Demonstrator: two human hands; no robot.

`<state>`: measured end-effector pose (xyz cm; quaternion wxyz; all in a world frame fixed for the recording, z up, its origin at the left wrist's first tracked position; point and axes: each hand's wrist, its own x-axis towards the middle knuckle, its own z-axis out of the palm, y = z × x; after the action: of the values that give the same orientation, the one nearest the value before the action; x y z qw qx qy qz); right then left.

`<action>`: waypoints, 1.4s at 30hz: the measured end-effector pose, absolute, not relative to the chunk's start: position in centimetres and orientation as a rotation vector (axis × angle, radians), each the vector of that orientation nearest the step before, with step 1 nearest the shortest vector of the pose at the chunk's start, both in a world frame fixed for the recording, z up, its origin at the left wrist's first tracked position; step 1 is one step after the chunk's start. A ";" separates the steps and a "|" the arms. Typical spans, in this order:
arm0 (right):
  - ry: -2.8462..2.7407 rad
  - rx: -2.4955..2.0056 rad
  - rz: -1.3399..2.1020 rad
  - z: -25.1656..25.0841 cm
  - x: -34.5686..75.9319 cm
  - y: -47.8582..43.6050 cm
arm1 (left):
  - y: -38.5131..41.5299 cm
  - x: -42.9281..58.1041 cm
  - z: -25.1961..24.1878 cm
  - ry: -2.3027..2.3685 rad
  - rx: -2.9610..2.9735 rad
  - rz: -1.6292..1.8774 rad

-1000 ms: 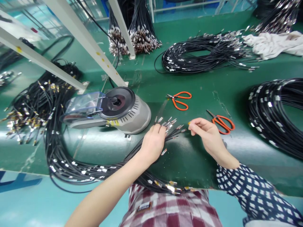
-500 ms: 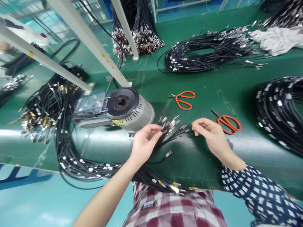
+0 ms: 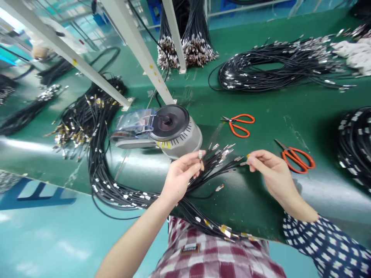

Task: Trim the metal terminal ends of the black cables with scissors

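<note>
My left hand [image 3: 180,175] is closed, thumb and fingers curled together beside the fanned cable ends. A small silvery piece [image 3: 200,154] shows at its index fingertip; what it is I cannot make out. My right hand [image 3: 271,173] pinches the tip of a thin black cable [image 3: 232,165], which reaches over from the bundle. A small yellow spot shows at those fingertips. Between the hands, the black cable bundle [image 3: 216,164] spreads its metal-tipped ends. The grey tape dispenser [image 3: 185,141] stands just behind my left hand.
Two orange-handled snips, one pair [image 3: 239,125] behind the cable ends and another [image 3: 298,159] right of my right hand, lie on the green table [image 3: 261,112]. Coiled cables [image 3: 355,143] lie far right, more cables [image 3: 278,69] behind. White posts [image 3: 145,58] rise behind the dispenser.
The view has shifted, so the table appears farther right. My right fingertips have come to the cable tip. My left hand has drawn slightly left from the fanned ends, and the silvery piece now shows.
</note>
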<state>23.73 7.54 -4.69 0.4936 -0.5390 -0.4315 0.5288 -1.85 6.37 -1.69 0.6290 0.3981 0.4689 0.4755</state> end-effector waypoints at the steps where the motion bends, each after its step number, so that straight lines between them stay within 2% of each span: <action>1: -1.061 -1.310 1.280 -4.6 23.7 7.5 | 6.2 -1.9 -1.6 1.074 0.894 1.088; 9: -0.995 -1.308 1.196 -4.6 24.8 7.6 | 6.3 -1.7 -1.6 1.163 0.896 1.189; 13: -0.973 -1.322 1.183 -4.9 25.1 7.6 | 5.9 -0.4 -2.2 1.317 1.272 1.174; 19: -0.949 -1.287 1.224 -4.9 24.9 7.6 | 6.6 2.3 -4.3 1.164 2.305 0.613; 27: -0.963 -1.303 1.235 -4.6 24.9 7.5 | 9.0 5.7 -5.2 1.487 2.455 0.232; 36: -0.973 -1.288 1.225 -4.5 24.9 7.3 | 7.8 3.6 -2.0 1.385 1.892 0.761; 42: -0.997 -1.282 1.238 -4.6 24.5 7.0 | 6.0 2.4 0.0 1.244 1.737 0.908</action>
<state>24.52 7.04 -4.62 0.5227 -0.5351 -0.4162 0.5169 2.37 6.00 -0.03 0.3987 0.6861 0.4915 0.3589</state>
